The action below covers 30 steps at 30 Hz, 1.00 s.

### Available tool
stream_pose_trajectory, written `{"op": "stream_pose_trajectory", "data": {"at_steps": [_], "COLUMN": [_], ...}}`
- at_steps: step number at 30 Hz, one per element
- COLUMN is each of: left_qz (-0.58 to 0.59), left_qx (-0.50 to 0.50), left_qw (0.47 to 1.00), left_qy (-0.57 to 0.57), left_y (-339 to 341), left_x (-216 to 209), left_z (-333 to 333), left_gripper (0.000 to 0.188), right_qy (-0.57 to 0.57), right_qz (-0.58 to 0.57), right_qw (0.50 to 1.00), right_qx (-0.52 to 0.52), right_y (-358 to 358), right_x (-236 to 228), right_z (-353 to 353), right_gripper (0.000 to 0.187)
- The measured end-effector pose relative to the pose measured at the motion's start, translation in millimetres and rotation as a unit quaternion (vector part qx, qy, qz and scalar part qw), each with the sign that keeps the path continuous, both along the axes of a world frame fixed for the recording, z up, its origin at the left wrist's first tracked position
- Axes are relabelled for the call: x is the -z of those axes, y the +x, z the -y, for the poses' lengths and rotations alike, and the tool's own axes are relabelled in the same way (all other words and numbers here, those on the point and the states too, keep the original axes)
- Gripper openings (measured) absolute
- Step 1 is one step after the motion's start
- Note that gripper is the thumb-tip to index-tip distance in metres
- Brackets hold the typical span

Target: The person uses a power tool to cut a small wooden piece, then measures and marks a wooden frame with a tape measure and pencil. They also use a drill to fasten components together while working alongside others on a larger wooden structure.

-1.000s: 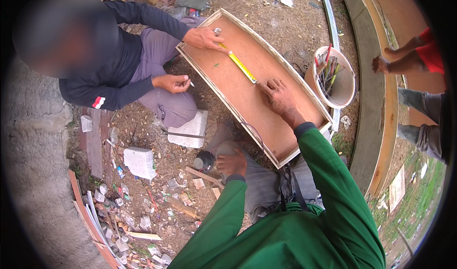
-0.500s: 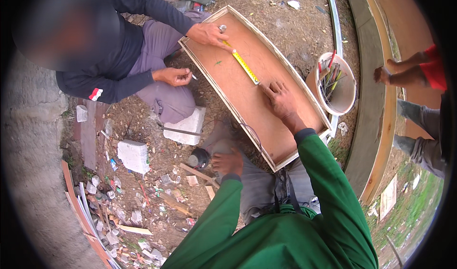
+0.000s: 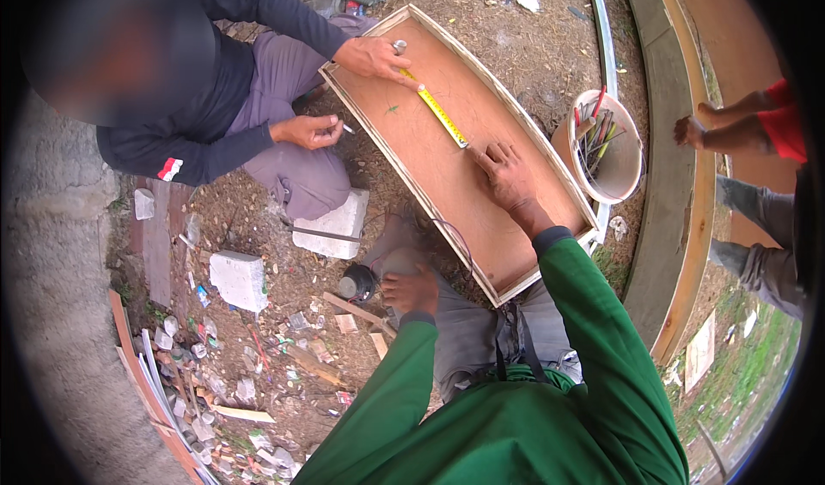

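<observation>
A shallow wooden box (image 3: 516, 257) with a reddish-brown panel and pale raised edges slants across the middle, its near end over my lap. Across the panel runs a yellow tape measure blade (image 3: 443, 117). My right hand (image 3: 509, 180) lies on the panel, its index finger stretched to the near end of the blade and the others spread. At the far part of the box, a co-worker's hand (image 3: 374, 57) presses on the blade. My left hand (image 3: 411, 292) rests on my knee, fingers apart, with nothing in it. Beside it is a dark round power tool (image 3: 357, 284).
The co-worker's other hand (image 3: 307, 131) holds a cigarette. Right of the box stands a whitish bucket (image 3: 619, 171) of hand tools. White blocks (image 3: 238, 280) and scattered scraps lie at left. Long boards (image 3: 666, 193) run along the right, where another person's hands (image 3: 690, 130) rest.
</observation>
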State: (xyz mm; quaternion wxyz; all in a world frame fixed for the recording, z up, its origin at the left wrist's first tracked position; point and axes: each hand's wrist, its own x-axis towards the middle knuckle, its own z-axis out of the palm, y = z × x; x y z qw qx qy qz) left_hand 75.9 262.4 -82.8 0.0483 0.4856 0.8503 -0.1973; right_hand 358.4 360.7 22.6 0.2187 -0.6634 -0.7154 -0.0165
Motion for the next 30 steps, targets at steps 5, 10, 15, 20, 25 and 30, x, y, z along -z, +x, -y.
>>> {"op": "stream_pose_trajectory", "data": {"at_steps": [5, 10, 15, 20, 25, 30], "left_qz": [0.007, 0.011, 0.011, 0.010, 0.001, 0.016], "left_qx": [-0.002, -0.004, -0.002, -0.005, -0.006, -0.004], "left_qw": [1.000, 1.000, 1.000, 1.000, 1.000, 1.000], "left_qy": [-0.004, 0.015, 0.013, 0.007, 0.007, 0.013], "left_y": [-1, -2, -3, -4, -3, -2], "left_x": [-1, 4, 9, 12, 12, 5], "left_z": [0, 1, 2, 2, 1, 0], "left_gripper": [0.089, 0.086, 0.086, 0.087, 0.088, 0.089], "right_qy": [0.005, 0.007, -0.001, -0.009, 0.025, 0.032], "right_qz": [-0.006, 0.000, 0.000, -0.006, -0.010, -0.012], "right_qw": [1.000, 1.000, 1.000, 1.000, 1.000, 0.999], "right_qx": [-0.002, 0.001, 0.006, 0.006, -0.007, -0.007], "right_y": [0, 1, 0, 0, 1, 1], "right_x": [2, 4, 3, 0, -1, -1], "right_z": [-1, -1, -1, 1, 0, 0], "right_gripper": [0.045, 0.044, 0.046, 0.048, 0.047, 0.049]}}
